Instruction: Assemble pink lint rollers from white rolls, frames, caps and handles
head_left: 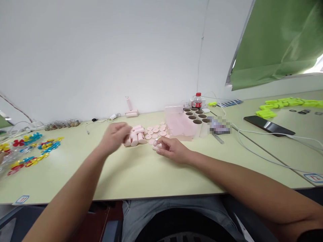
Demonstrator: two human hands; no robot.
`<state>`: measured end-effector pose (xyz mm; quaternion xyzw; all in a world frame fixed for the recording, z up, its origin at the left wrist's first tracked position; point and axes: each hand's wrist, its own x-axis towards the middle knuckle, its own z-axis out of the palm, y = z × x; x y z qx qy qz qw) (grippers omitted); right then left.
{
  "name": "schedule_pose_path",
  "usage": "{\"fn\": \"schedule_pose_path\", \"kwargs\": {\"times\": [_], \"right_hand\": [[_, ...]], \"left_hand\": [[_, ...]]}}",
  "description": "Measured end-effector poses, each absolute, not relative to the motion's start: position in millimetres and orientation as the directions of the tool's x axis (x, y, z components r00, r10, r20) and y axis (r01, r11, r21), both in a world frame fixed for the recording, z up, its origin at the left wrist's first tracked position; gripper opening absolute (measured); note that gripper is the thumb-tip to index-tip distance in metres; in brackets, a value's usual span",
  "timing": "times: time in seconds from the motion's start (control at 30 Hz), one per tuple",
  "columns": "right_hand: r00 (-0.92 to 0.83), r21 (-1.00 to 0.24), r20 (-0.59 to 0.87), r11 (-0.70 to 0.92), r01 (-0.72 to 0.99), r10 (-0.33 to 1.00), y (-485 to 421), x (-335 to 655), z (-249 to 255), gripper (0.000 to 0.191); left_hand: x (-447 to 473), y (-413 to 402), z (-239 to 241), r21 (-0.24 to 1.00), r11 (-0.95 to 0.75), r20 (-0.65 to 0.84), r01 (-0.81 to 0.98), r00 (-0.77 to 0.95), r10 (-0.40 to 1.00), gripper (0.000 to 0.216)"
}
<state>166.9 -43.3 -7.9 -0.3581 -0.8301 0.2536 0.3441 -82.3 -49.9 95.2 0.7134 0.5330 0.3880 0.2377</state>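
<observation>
My left hand (pixel 114 136) hovers over a small heap of pink cylinders (pixel 135 136) on the pale green table (pixel 141 171). Its fingers are curled and blurred by motion, and I cannot make out whether anything is in them. My right hand (pixel 171 149) rests on the table just right of the heap, pinching a small clear-and-pink part (pixel 155 144) between thumb and fingers. Several flat pink discs (pixel 156 131) with centre holes lie spread behind both hands.
A translucent pink box (pixel 178 124) and a row of brown-cored tubes (pixel 198 119) stand behind the discs. A cola bottle (pixel 197 100) is at the back. A phone (pixel 268 125) with white cables lies right. Colourful plastic pieces (pixel 32 149) cover the left; lime green parts (pixel 285 106) lie far right.
</observation>
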Motion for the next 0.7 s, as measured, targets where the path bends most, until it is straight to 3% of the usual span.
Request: {"fn": "schedule_pose_path", "kwargs": {"times": [0.1, 0.3, 0.47, 0.7], "right_hand": [[-0.454, -0.646, 0.450, 0.632, 0.428, 0.769, -41.6, 172.2, -0.7, 0.032], [-0.385, -0.611, 0.504, 0.635, 0.473, 0.773, -41.4, 177.9, 9.1, 0.033], [-0.423, -0.592, 0.497, 0.652, 0.473, 0.758, -43.1, 175.9, 10.0, 0.026], [-0.429, -0.598, 0.469, 0.635, 0.490, 0.772, -41.1, 176.4, 6.3, 0.025]], "left_hand": [[-29.8, -37.5, 78.0, 0.723, -0.465, 0.388, 0.511, 0.256, 0.885, 0.030], [-3.8, -22.2, 36.0, 0.752, -0.577, 0.553, 0.319, 0.169, 0.816, 0.026], [-12.4, -22.8, 20.5, 0.749, -0.610, 0.582, 0.259, 0.182, 0.792, 0.028], [-20.7, -16.3, 22.2, 0.704, -0.619, 0.500, 0.348, 0.377, 0.780, 0.032]]}}
